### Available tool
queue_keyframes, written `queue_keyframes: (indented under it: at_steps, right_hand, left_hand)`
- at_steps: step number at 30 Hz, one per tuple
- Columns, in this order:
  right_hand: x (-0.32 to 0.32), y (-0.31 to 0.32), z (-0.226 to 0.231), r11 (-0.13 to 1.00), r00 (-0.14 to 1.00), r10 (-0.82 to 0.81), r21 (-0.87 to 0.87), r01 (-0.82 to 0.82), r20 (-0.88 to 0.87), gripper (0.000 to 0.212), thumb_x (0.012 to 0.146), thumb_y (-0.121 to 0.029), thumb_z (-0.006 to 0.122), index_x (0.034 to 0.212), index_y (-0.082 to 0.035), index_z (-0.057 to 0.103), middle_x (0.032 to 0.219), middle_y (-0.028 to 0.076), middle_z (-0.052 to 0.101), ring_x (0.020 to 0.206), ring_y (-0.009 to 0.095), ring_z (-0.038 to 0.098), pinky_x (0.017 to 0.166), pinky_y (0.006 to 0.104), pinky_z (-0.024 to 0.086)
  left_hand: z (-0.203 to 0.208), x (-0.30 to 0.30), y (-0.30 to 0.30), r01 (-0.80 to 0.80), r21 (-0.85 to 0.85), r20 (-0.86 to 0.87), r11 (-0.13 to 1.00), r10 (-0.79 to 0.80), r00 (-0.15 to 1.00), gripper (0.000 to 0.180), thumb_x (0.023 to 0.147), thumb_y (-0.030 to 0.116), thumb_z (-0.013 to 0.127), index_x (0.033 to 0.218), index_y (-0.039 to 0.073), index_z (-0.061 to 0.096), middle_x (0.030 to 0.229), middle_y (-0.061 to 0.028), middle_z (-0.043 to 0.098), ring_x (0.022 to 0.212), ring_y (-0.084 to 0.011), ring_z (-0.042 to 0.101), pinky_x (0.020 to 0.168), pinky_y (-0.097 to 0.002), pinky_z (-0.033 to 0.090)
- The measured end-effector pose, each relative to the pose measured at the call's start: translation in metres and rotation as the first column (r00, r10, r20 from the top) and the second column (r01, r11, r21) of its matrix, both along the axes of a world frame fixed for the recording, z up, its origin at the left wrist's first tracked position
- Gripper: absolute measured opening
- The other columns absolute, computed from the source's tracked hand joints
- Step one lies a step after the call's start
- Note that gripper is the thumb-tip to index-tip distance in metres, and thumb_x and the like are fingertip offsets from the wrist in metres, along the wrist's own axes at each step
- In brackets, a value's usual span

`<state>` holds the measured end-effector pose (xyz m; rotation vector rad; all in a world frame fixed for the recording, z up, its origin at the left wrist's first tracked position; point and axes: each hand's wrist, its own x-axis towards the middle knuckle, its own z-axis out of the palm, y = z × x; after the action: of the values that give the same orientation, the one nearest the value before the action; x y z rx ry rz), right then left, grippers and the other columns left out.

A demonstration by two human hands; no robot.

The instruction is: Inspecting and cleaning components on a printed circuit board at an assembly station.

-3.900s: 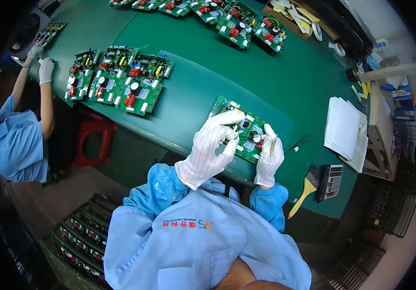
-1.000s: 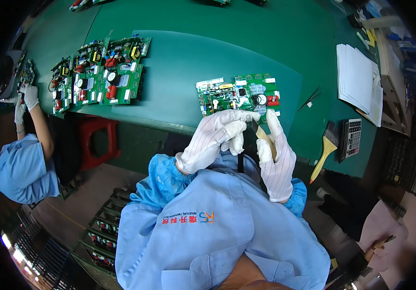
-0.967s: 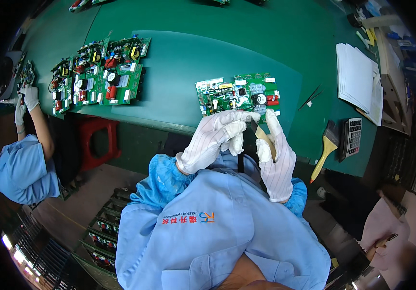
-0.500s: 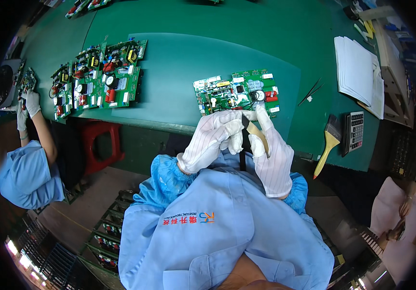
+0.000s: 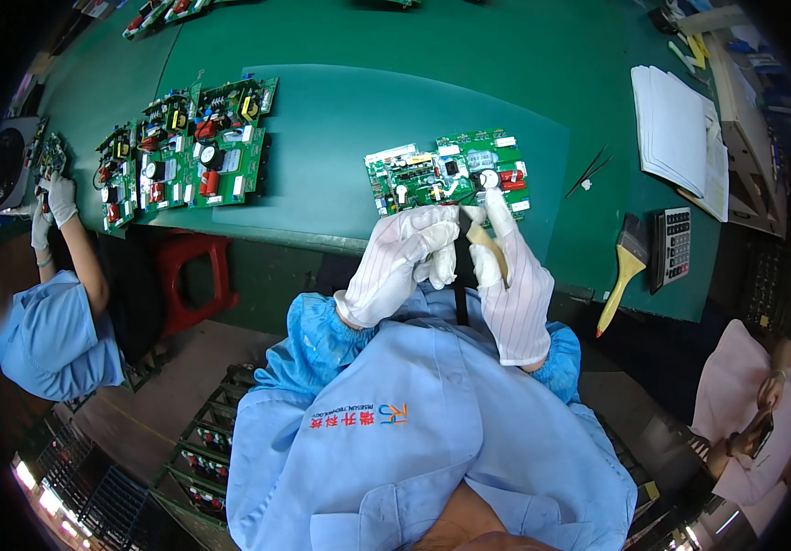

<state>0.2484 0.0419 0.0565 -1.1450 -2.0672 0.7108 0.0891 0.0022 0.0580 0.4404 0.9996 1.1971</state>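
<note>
Both my hands wear white striped gloves and meet at the table's near edge, in front of a green circuit board. My left hand has its fingers curled closed against a black strip that hangs between the hands. My right hand grips a tan curved band between thumb and fingers, possibly the core of a tape roll. Its index finger reaches up to the board's near edge, beside a round white-topped component. The fingertips partly hide what lies between them.
Several populated circuit boards stand at the left of the green table. To the right lie black tweezers, a brush, a calculator and papers. A co-worker's gloved hands work at far left, near a red stool.
My hands stay together, and the tan band has turned slightly in my right hand. The whole view has shifted a little. At far right, another person's hands have moved.
</note>
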Motion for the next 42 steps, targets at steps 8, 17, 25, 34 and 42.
queue_keyframes:
  at_steps: [8,17,25,34,42]
  right_hand:
    - [-0.004,0.001,0.007,0.997,0.998,0.065,0.050,-0.065,0.010,0.048,0.087,-0.008,0.064,0.134,-0.008,0.054,0.097,0.011,0.068,0.080,0.026,0.068,0.071,0.0333,0.054]
    - [-0.010,-0.003,0.003,1.000,1.000,-0.010,-0.006,0.010,-0.012,0.047,0.089,-0.020,0.063,0.135,-0.012,0.053,0.099,0.007,0.068,0.075,0.027,0.067,0.061,0.0364,0.054]
    - [0.000,-0.010,-0.003,0.980,0.966,-0.083,0.196,0.035,0.243,0.050,0.090,-0.019,0.054,0.139,-0.015,0.048,0.084,0.002,0.062,0.053,0.017,0.059,0.043,0.0304,0.045]
    - [0.001,-0.007,-0.009,0.966,0.953,-0.085,0.259,0.007,0.292,0.058,0.085,-0.015,0.055,0.142,-0.017,0.045,0.083,0.000,0.058,0.052,0.015,0.056,0.041,0.0294,0.044]
    - [0.003,-0.001,0.002,0.998,0.992,0.036,0.038,-0.041,0.122,0.055,0.090,-0.016,0.052,0.144,-0.019,0.041,0.102,0.005,0.065,0.061,0.025,0.064,0.048,0.0350,0.050]
  left_hand:
    - [-0.004,-0.006,-0.002,0.003,0.052,0.024,0.999,-0.004,1.000,0.026,0.098,0.018,0.050,0.108,-0.003,0.061,0.065,-0.0039,0.056,0.054,-0.0090,0.049,0.050,-0.0218,0.035]
    - [-0.034,-0.007,0.000,-0.091,0.117,-0.175,0.989,0.110,0.978,0.035,0.099,0.022,0.048,0.113,-0.008,0.060,0.061,0.0016,0.049,0.050,-0.0059,0.041,0.045,-0.0216,0.031]
    - [-0.016,0.009,0.006,-0.108,0.190,-0.103,0.976,0.129,0.986,0.021,0.095,0.023,0.053,0.085,0.005,0.057,0.056,0.0030,0.044,0.048,-0.0060,0.037,0.046,-0.0216,0.026]
    - [-0.012,0.011,0.009,-0.088,0.221,-0.193,0.971,0.132,0.972,0.032,0.096,0.026,0.051,0.099,-0.004,0.060,0.059,0.0010,0.047,0.051,-0.0058,0.041,0.048,-0.0216,0.029]
    - [-0.012,0.011,0.007,-0.045,0.269,-0.211,0.962,0.105,0.972,0.027,0.098,0.028,0.051,0.092,0.002,0.057,0.060,0.0011,0.050,0.052,-0.0053,0.043,0.048,-0.0197,0.029]
